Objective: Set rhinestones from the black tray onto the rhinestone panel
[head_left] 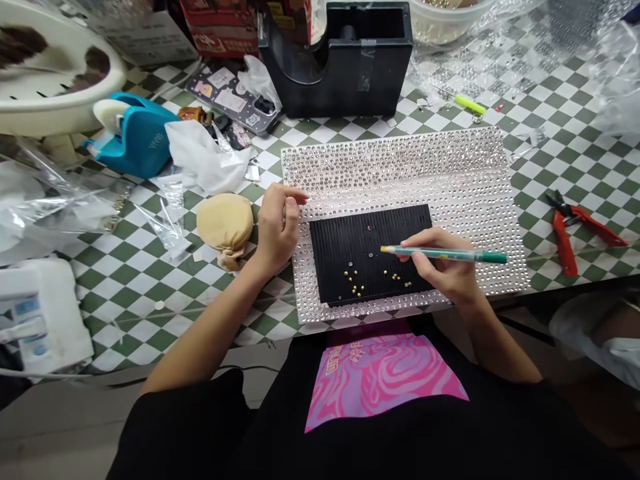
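A black ridged tray (pixel 340 243) lies on a rhinestone-studded mat (pixel 470 200). Small gold beads (pixel 355 289) and a few clear stones are scattered over the tray. My right hand (pixel 445 267) holds a green pen-like stick (pixel 445 254) between thumb and fingers, its yellow tip pointing left above the tray. At the mat's left edge rests my left hand (pixel 279 223), fingers loosely curled and partly apart, holding nothing that I can see. Beside it on the left sits a beige pouch (pixel 225 222).
Red-handled pliers (pixel 566 243) lie at the right. Behind the mat stands a large black tape dispenser (pixel 345 80), with a blue dispenser (pixel 140 137) and a phone case (pixel 233 99) to its left. Plastic bags lie at both sides. The table's front edge runs just below the mat.
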Available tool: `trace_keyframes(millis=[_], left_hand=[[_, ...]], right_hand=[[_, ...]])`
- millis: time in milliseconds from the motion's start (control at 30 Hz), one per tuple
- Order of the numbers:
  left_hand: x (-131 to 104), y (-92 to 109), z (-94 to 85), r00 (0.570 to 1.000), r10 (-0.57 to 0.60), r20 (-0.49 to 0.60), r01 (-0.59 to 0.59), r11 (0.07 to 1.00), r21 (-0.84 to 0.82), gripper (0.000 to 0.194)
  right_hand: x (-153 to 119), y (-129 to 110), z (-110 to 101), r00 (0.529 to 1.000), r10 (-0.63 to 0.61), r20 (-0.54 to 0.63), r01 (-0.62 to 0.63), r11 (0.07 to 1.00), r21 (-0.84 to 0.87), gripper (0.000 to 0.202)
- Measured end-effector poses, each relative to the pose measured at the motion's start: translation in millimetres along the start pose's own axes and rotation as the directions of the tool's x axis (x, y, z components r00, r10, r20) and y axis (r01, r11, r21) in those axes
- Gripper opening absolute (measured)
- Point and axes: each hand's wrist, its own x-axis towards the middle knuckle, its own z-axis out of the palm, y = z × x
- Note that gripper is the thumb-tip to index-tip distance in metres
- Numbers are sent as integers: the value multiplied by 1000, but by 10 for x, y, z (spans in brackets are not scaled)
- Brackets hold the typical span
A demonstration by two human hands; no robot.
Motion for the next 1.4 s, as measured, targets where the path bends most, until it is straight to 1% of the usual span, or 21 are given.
trace_keyframes(millis=[100,200,300,433,500,567,667,767,800,867,900,933,1000,1100,1167,1233,1300,1400], left_hand=[[-15,19,0,999,46,14,-47,999,25,32],[-27,30,-2,997,76,17,-77,997,24,29],[-30,32,-4,995,94,22,-95,995,21,27],[-27,36,-9,995,94,35,-95,995,26,26],[-24,42,-12,996,83,31,-83,996,20,26],[-21,48,-14,997,68,27,-68,998,11,27],[-16,54,-19,999,48,24,-48,999,9,28],[-13,56,-25,999,35,31,-35,999,4,27],[-13,56,-26,999,32,32,-32,999,-1,27],[-14,59,-29,999,21,37,-21,1000,-8,28],[-15,60,-29,999,11,41,-11,1000,-9,29],[-16,62,-30,999,0,47,1,1000,-8,29],[-17,64,-30,998,-20,58,20,1000,-3,30],[-15,69,-30,999,-10,46,10,1000,0,32],[-11,74,-31,999,-4,42,4,1000,-12,32],[-7,78,-31,999,-6,47,7,999,-36,30],[-5,77,-29,999,0,45,2,999,-48,29],[-7,67,-25,999,23,32,-22,999,-28,28]], right_hand=[[46,10,89,999,-9,32,10,999,-31,7],[95,24,139,997,-29,77,34,997,-68,8],[122,27,146,993,-75,94,86,990,-116,8],[139,19,147,979,-166,120,185,968,-167,8],[134,20,154,975,-180,128,201,963,-177,9],[116,24,157,977,-168,131,189,967,-169,9],[95,18,129,990,-109,87,116,990,-80,11],[160,-14,25,997,-64,-40,65,998,24,14],[214,-23,-24,994,-67,-91,69,997,22,13],[372,-20,-124,979,-97,-179,90,995,-43,9],[467,-3,-166,973,-116,-199,101,991,-83,6],[567,26,-198,968,-141,-207,120,987,-112,4],[753,117,-223,968,-173,-181,150,979,-136,7],[936,290,-186,964,-221,-145,195,966,-172,11],[978,387,-155,957,-248,-152,212,952,-219,11],[979,447,-141,954,-249,-167,201,945,-259,11],[965,468,-143,957,-237,-166,187,944,-272,11],[957,460,-150,954,-259,-148,214,939,-268,11]])
